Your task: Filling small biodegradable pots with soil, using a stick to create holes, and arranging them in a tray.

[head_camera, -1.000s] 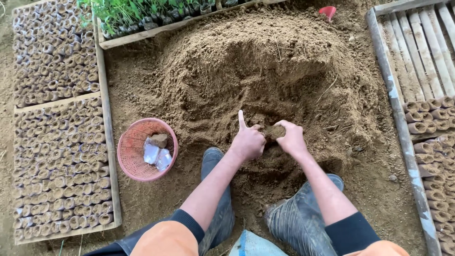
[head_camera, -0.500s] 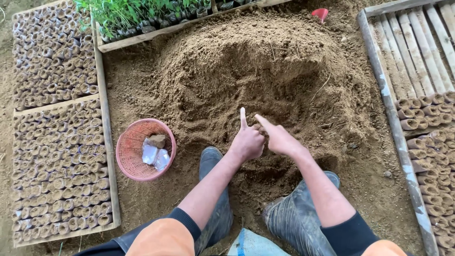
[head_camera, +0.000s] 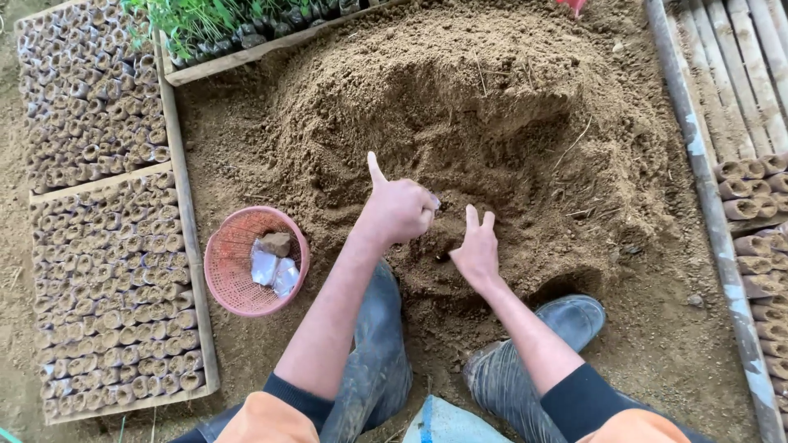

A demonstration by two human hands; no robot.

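Since half a second ago the right hand [head_camera: 478, 248] has dropped lower onto the heap of loose brown soil [head_camera: 492, 115], fingers spread flat, palm down. Left hand [head_camera: 400, 209] is curled in a loose fist, thumb raised (whether it holds anything, cannot tell), arm stretched forward over a muddy dark rubber boot [head_camera: 377, 344]. Round pink plastic basket [head_camera: 254, 261] sits left of the forearm.

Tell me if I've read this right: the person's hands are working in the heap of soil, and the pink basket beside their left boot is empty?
Not quite. The head view shows the pink basket beside the left boot is not empty: it holds a few pale crumpled pieces and a brown lump. The left hand and right hand are indeed at the heap of soil.
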